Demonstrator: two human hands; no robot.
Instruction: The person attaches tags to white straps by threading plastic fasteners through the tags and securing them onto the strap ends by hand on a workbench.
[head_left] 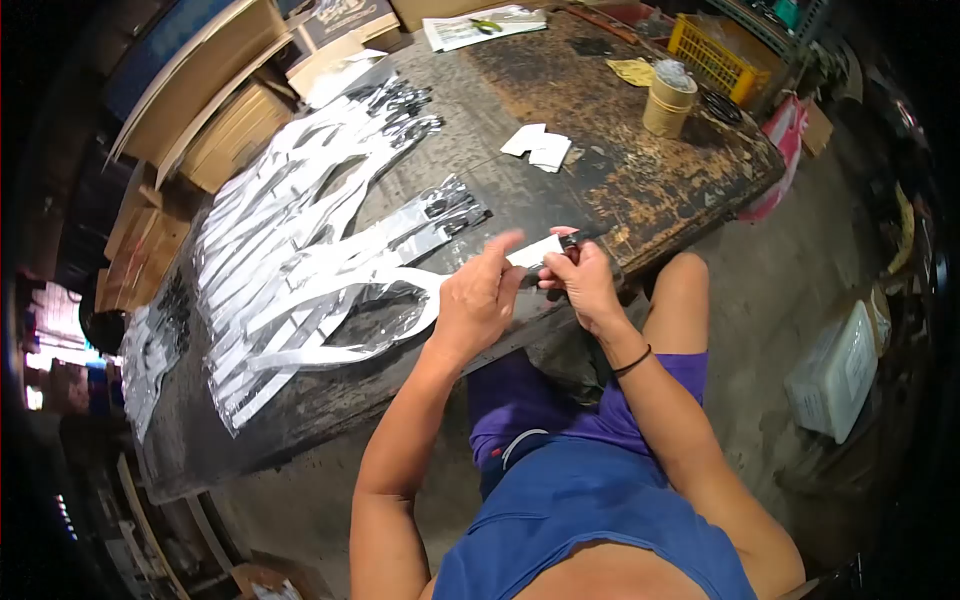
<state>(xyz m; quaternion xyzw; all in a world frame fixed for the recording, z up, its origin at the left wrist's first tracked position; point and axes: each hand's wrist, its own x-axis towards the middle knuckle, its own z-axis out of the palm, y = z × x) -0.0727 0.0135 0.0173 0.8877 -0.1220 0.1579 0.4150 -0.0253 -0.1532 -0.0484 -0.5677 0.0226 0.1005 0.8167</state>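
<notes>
A long white strap (400, 278), like a lanyard, loops over the table and runs under my left hand to a black fitting (570, 243) at its end. My right hand (583, 282) pinches that black end between thumb and fingers, just above the table's near edge. My left hand (478, 300) is over the strap to the left, its index finger stretched out and blurred, its thumb apart. Clear plastic sleeves (440, 212) with black pieces at their ends lie beyond my hands. Many more white straps (290, 200) in clear plastic spread across the left.
White paper pieces (540, 147) lie mid-table. A tan cup-like container (669, 105) and a yellow cloth (631, 71) sit at the far right, near a yellow crate (715, 55). Cardboard boxes (235, 130) line the left edge. A clear plastic bin (835, 375) stands on the floor.
</notes>
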